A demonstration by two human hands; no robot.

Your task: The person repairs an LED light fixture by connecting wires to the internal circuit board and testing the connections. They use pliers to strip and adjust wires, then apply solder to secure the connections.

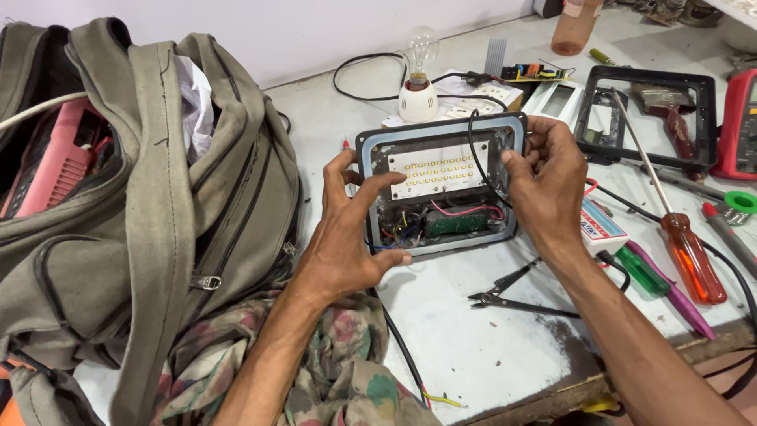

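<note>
An opened flood-light housing (438, 130) is tilted up off the white bench, showing a white LED board (438, 168), a green circuit board and coloured wires inside. My left hand (351, 237) grips its left edge, thumb lying across the LED board. My right hand (546, 177) holds the right edge, fingers curled over the rim. A black cable (476, 154) loops over the housing's top right part.
A grey-green backpack (150, 205) fills the left, camouflage cloth below it. A bulb in a white holder (418, 83) stands behind the housing. Right of it lie a black frame (648, 118), an orange-handled screwdriver (688, 252), green and pink tools, pliers (509, 296) and a red multimeter (741, 126).
</note>
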